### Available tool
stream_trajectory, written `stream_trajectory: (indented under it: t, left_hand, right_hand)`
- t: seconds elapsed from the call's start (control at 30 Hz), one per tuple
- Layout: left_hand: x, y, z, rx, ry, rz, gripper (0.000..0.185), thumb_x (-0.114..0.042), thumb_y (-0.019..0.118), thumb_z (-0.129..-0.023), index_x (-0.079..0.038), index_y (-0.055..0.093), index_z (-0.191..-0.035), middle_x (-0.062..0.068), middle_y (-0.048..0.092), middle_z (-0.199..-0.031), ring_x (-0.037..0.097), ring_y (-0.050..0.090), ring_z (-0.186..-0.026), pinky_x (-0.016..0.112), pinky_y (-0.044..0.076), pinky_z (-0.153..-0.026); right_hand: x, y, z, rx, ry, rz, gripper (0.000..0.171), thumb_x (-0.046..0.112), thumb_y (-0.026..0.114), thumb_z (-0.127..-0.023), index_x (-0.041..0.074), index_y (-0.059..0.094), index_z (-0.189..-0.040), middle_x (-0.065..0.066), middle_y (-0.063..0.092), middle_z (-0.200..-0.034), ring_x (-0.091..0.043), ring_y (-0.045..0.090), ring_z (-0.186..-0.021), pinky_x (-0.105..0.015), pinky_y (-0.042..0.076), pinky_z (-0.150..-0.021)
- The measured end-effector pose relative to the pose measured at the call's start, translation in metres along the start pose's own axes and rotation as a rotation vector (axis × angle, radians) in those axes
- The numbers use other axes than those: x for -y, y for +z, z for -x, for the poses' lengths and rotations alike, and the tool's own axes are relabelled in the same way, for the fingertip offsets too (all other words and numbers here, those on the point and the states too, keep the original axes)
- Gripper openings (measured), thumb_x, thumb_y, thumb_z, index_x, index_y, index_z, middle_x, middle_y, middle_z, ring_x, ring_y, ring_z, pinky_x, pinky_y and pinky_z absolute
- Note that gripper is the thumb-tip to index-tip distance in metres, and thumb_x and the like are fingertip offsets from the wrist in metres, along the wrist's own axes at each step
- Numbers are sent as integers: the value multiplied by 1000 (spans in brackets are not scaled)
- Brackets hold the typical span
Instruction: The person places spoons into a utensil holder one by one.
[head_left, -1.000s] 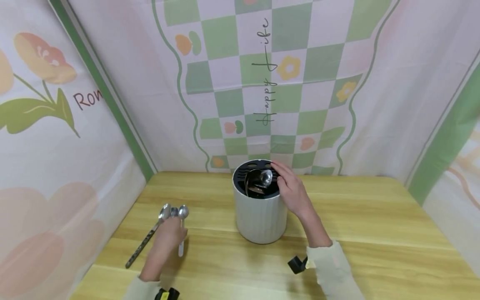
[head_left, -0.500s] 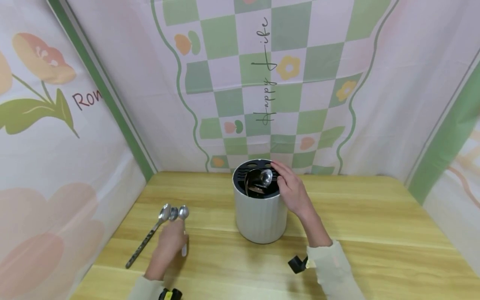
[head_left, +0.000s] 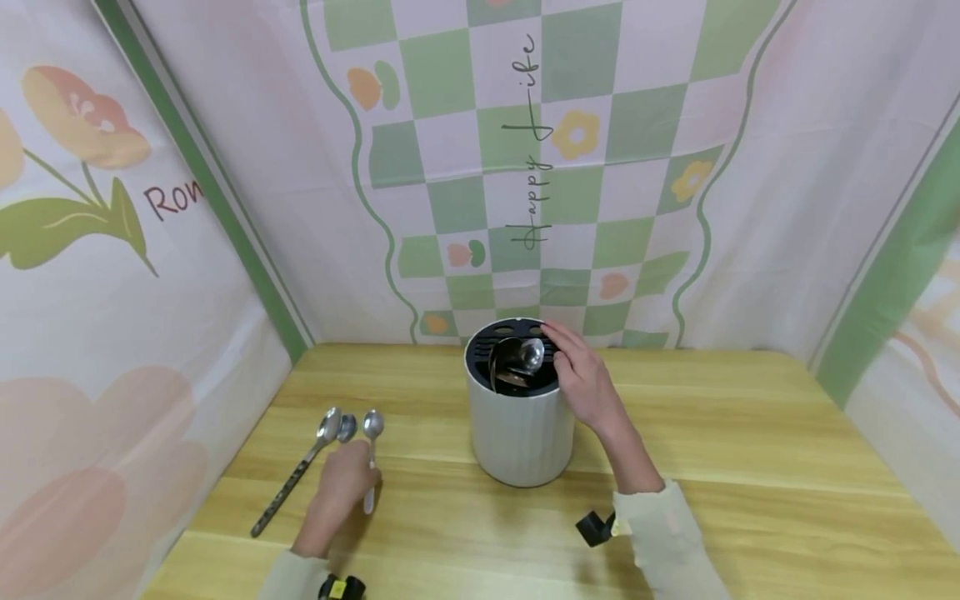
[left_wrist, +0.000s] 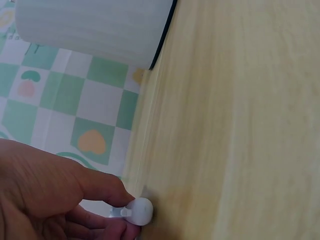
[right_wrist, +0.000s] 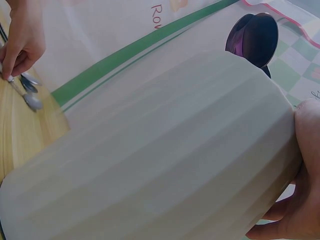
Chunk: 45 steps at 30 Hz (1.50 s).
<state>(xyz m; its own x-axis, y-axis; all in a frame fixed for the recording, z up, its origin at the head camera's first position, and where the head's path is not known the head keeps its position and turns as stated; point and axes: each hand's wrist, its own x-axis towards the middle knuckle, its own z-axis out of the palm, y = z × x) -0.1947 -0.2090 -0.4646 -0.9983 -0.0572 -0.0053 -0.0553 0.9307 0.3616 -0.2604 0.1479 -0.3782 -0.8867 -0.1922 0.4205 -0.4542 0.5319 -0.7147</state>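
Observation:
My left hand [head_left: 347, 483] pinches a small spoon [head_left: 372, 425] with a white handle, thumb and fingers at the handle. Close up in the left wrist view, the rounded white handle end [left_wrist: 141, 211] pokes out past the fingertips. Left of it lie a long spoon [head_left: 328, 427] with a dark patterned handle and another small spoon [head_left: 347, 428], its handle hidden by my hand. My right hand [head_left: 588, 390] rests against the right rim of a white ribbed utensil holder [head_left: 521, 442], fingers laid straight along its edge. A ladle [head_left: 504, 354] and a shiny spoon [head_left: 532, 357] stand inside.
The holder has a black slotted top [head_left: 487, 337]. It stands on a wooden table [head_left: 712, 433], near the back edge. Patterned cloth [head_left: 570, 192] hangs behind and at both sides. A black wrist camera [head_left: 595, 529] sits by the right sleeve.
My left hand has shifted slightly right with the white-handled spoon, so its bowl stands farther from the other two spoons. The right hand and the holder have stayed put.

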Motion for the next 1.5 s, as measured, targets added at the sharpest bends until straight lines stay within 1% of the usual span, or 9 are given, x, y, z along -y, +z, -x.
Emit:
stream_trajectory:
  t: [0.2, 0.37, 0.53, 0.83, 0.97, 1.1, 1.23, 1.37, 1.5]
  left_hand:
    - [0, 0, 3, -5, -13, 76, 14, -4, 70, -78, -7, 58, -70, 3, 57, -63, 18, 55, -55, 27, 48, -49]
    - [-4, -1, 4, -14, -23, 138, 12, -3, 66, -79, -6, 58, -71, 4, 57, -62, 17, 53, -53, 25, 46, -46]
    - [-9, -4, 6, -23, -15, 165, 12, -4, 65, -81, -5, 59, -71, 3, 57, -62, 15, 52, -53, 24, 45, -45]
    - [-15, -8, 6, -58, 28, 175, 10, -3, 67, -80, -4, 65, -71, 3, 59, -62, 14, 50, -53, 22, 43, -44]
    - [-18, -9, 6, -96, 54, 170, 7, -2, 68, -79, -4, 65, -72, 3, 61, -64, 13, 50, -55, 22, 42, -46]
    - [-23, -12, 7, -135, 87, 180, 2, -2, 69, -79, -1, 67, -78, 6, 64, -69, 13, 53, -58, 21, 45, -48]
    - [-29, -16, 6, -152, 107, 204, 7, -2, 69, -80, 2, 68, -85, 8, 67, -74, 13, 56, -60, 18, 47, -50]
    - [-34, -20, 6, -158, 118, 233, 9, -2, 69, -81, 3, 67, -88, 8, 67, -74, 12, 56, -61, 18, 48, -50]
    - [-37, -23, 5, -183, 135, 249, 11, -1, 70, -80, 3, 68, -90, 7, 68, -75, 11, 59, -63, 17, 50, -53]
  right_hand:
    - [-2, 1, -1, 11, 5, 0, 48, 10, 34, -102, 5, 47, -148, -10, 38, -159, -33, 32, -149, -56, 27, -122]
    - [-2, 1, 0, 9, 5, 1, 48, 10, 34, -102, 5, 47, -148, -10, 38, -159, -33, 32, -149, -56, 27, -122]
    - [-2, 1, 0, 8, 6, 2, 48, 10, 34, -102, 5, 47, -148, -10, 38, -159, -33, 32, -149, -56, 27, -122]
    - [-2, 1, 0, 2, 5, 10, 48, 10, 34, -102, 5, 47, -148, -10, 39, -159, -33, 32, -149, -56, 26, -122]
    - [-2, 1, 0, 0, -4, 10, 48, 9, 34, -101, 5, 47, -147, -11, 39, -159, -34, 32, -149, -56, 26, -122]
    - [-1, 1, 0, 3, -5, 3, 48, 9, 34, -101, 5, 47, -147, -10, 39, -159, -34, 32, -149, -56, 27, -122]
    - [0, 1, 0, 3, -6, 2, 48, 10, 34, -102, 5, 47, -148, -11, 39, -159, -33, 31, -149, -56, 27, -121]
    - [-1, 0, -1, 0, -7, 1, 48, 10, 34, -102, 5, 47, -148, -11, 39, -159, -34, 32, -149, -56, 27, -122]
    - [-1, 0, -1, -1, -11, 2, 48, 9, 35, -101, 4, 48, -147, -11, 40, -158, -33, 32, -149, -55, 27, -122]
